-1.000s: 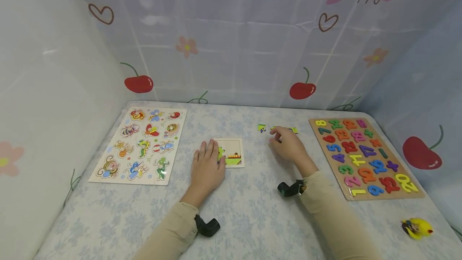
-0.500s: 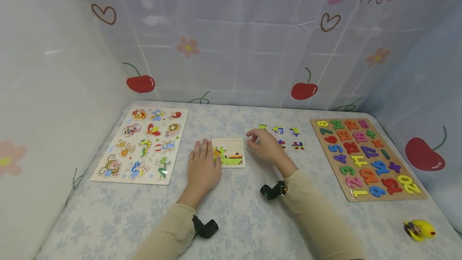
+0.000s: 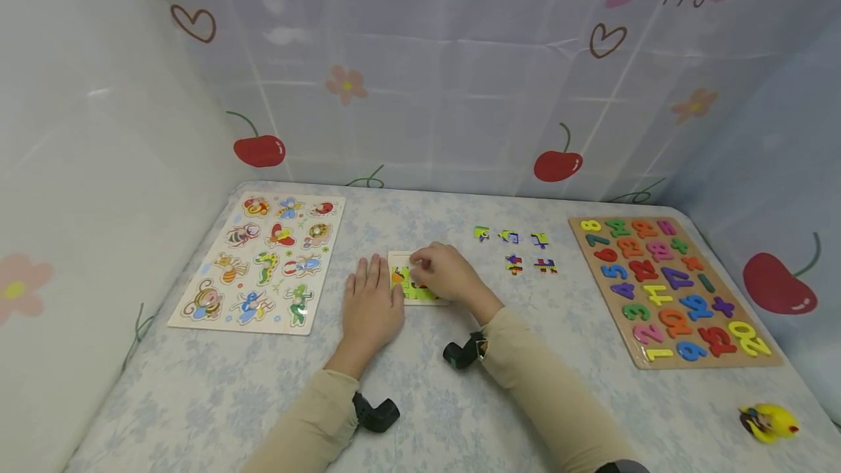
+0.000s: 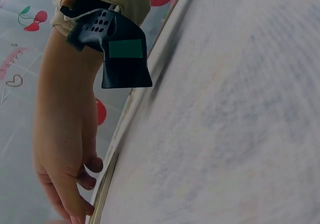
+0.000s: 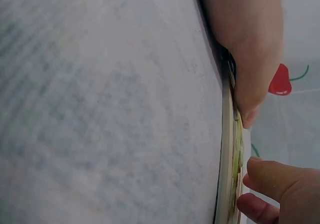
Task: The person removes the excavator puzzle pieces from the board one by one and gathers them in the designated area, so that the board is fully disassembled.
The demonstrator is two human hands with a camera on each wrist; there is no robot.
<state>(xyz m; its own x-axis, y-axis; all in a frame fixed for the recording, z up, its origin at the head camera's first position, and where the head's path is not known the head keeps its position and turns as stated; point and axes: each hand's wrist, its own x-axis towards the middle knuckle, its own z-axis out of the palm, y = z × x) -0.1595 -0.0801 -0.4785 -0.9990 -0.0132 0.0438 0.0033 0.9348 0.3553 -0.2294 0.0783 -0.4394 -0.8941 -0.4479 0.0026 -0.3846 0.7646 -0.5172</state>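
Observation:
A small wooden jigsaw tray [image 3: 427, 303] lies mid-table, partly filled with green pieces. My left hand [image 3: 371, 309] rests along its left side with fingers straight; the right wrist view shows this hand [image 5: 250, 48] against the tray edge [image 5: 227, 149]. Over the tray, my right hand [image 3: 450, 274] has its thumb and fingers bent together, pinching beside a yellow-green puzzle piece [image 3: 398, 261] in the upper left part. In the left wrist view the right hand [image 4: 67, 134] reaches down to the tray; its fingers hide where they meet the piece.
Several loose puzzle pieces [image 3: 513, 263] lie right of the tray. An insect puzzle board [image 3: 220, 321] lies at left, a number board [image 3: 634, 327] at right. A yellow toy [image 3: 769, 422] sits near the right front. A patterned curtain [image 3: 434, 93] stands behind the table.
My right hand has moved left from the loose pieces to above the tray. A yellow-green piece now shows in the tray's upper left part. The left hand has hardly moved.

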